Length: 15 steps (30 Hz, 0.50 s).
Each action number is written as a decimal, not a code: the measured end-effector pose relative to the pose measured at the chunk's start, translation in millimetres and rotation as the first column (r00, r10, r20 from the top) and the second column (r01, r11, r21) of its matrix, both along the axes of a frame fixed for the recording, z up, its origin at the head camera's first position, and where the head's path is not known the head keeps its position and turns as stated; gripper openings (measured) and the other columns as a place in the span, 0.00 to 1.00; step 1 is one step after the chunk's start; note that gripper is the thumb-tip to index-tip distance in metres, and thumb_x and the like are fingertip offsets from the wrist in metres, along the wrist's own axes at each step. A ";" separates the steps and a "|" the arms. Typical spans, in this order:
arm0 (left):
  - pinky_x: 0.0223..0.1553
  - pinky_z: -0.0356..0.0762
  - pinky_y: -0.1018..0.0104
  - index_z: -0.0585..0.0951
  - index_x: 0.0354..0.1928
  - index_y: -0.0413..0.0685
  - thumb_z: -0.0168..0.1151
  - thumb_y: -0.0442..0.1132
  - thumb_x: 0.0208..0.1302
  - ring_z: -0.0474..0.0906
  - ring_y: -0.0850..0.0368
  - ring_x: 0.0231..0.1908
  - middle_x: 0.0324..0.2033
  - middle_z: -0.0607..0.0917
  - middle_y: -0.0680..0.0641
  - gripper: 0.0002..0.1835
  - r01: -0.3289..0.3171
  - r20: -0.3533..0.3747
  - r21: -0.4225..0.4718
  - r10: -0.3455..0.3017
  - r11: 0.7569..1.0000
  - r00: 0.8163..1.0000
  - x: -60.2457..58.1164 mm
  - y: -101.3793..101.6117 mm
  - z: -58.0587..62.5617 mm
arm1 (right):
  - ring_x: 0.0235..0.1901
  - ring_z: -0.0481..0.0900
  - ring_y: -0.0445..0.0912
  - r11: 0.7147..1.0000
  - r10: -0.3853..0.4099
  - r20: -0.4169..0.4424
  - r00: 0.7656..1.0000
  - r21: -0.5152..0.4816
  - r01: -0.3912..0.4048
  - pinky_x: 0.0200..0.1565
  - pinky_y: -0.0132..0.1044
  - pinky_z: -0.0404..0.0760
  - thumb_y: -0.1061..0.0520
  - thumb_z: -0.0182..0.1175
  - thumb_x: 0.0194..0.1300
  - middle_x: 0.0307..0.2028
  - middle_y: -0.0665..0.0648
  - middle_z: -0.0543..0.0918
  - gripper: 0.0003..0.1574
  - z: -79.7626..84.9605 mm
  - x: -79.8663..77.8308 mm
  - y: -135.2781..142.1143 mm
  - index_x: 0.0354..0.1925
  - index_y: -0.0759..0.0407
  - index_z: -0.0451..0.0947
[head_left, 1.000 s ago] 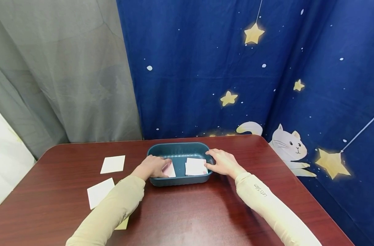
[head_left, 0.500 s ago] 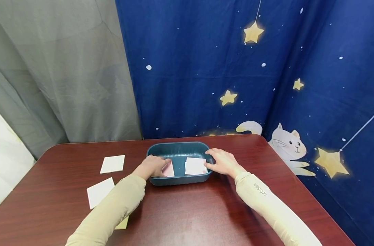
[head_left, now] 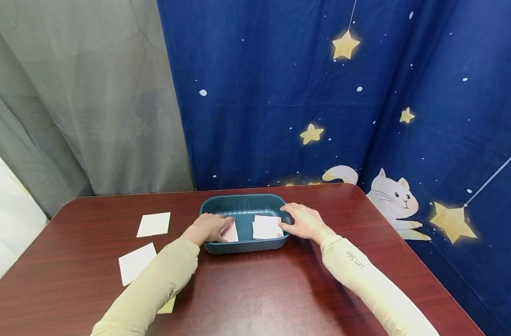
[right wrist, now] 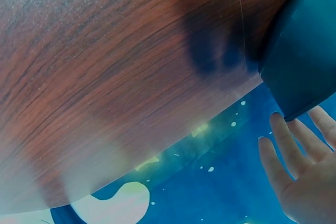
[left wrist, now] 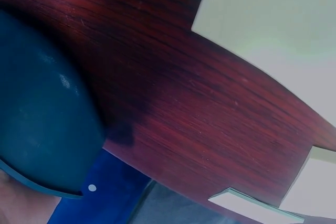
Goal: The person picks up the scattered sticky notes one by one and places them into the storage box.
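A dark teal oblong bin (head_left: 245, 245) stands on the table, a hand at each end. My left hand (head_left: 210, 227) reaches over its left end, fingers loosely bent and tips inside, close over a pinkish square card (head_left: 231, 232). Its palm side is hidden. At the right end my right hand (head_left: 304, 222) lies across the rim, the thumb right by a small stack of white square cards (head_left: 266, 227). In the right wrist view, its fingers (right wrist: 286, 145) are spread and fairly straight, tips at the bin's rim (right wrist: 310, 107).
Left of the bin on the reddish-brown table (head_left: 247, 294) lie two white squares, one farther back (head_left: 153, 224) and one nearer (head_left: 137, 261). A yellow square (head_left: 168, 305) shows partly from under the left sleeve (head_left: 154, 284). Curtains (head_left: 259, 116) hang behind the table.
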<state>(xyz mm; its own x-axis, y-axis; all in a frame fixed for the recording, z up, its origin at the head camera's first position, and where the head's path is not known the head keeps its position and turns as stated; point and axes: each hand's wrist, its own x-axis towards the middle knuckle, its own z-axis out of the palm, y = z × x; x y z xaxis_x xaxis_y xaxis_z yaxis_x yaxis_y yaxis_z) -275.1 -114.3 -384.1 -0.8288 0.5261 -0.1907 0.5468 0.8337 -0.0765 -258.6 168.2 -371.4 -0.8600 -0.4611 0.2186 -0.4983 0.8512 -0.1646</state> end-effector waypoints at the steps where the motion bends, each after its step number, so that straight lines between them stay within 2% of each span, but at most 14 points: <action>1: 0.46 0.66 0.50 0.67 0.58 0.51 0.65 0.55 0.47 0.71 0.48 0.48 0.49 0.75 0.43 0.36 0.000 0.000 0.005 0.000 1.000 1.000 0.3 -0.1 0.2 | 0.47 0.72 0.47 1.000 0.000 -0.002 1.000 -0.001 0.000 0.44 0.46 0.72 0.40 0.58 0.53 0.48 0.55 0.75 0.31 -0.3 -0.1 -0.1 0.52 0.55 0.72; 6: 0.46 0.65 0.48 0.68 0.57 0.51 0.66 0.54 0.46 0.71 0.48 0.48 0.47 0.76 0.43 0.36 0.002 -0.002 0.031 -0.001 1.000 1.000 0.4 -0.8 -0.7 | 0.47 0.72 0.47 1.000 0.001 -0.007 1.000 -0.010 -0.001 0.44 0.47 0.71 0.40 0.58 0.52 0.48 0.55 0.75 0.31 -0.7 0.8 -0.8 0.51 0.55 0.73; 15: 0.46 0.66 0.50 0.69 0.57 0.52 0.63 0.59 0.46 0.72 0.50 0.48 0.48 0.77 0.45 0.36 0.008 -0.036 0.071 -0.005 0.997 0.999 -4.0 -1.9 -6.3 | 0.48 0.72 0.47 1.000 -0.007 0.003 1.000 -0.012 0.007 0.44 0.47 0.71 0.40 0.58 0.53 0.48 0.55 0.75 0.31 -0.1 1.5 -1.1 0.52 0.54 0.72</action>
<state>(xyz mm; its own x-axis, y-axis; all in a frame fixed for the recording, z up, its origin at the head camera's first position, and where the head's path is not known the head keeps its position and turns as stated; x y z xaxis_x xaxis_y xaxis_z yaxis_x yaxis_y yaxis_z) -279.0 -116.2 -390.4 -0.8309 0.5428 -0.1224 0.5503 0.8342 -0.0369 -257.1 167.1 -371.4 -0.8639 -0.4521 0.2219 -0.4916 0.8528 -0.1763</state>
